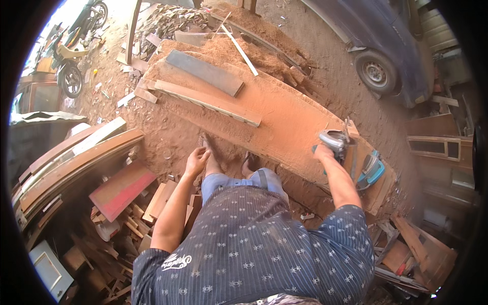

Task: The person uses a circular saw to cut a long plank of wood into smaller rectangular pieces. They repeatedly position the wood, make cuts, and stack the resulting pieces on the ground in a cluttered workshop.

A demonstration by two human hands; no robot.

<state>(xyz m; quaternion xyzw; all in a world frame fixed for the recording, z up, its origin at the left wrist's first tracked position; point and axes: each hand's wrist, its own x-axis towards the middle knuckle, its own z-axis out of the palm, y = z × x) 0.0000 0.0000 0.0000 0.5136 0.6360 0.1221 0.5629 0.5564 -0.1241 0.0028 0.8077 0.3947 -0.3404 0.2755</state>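
Note:
My right hand [322,155] grips the handle of a silver circular saw [334,141] at the right end of a dusty wooden work board [284,137]. A teal power tool [372,170] lies just beyond it. My left hand [197,161] hangs in the air left of the board, fingers curled; whether anything is inside them I cannot make out. On the board rest a grey plank [203,72], a long wooden piece [207,103] and a thin pale strip [240,51], with sawdust [277,35] behind.
Stacked planks [81,162], a red board [122,190] and offcuts [137,223] crowd my left. A motorbike [71,76] stands at upper left, a dark vehicle [406,61] at upper right. Old frames [437,147] and scrap wood [417,244] lie to my right. A cord runs below the board.

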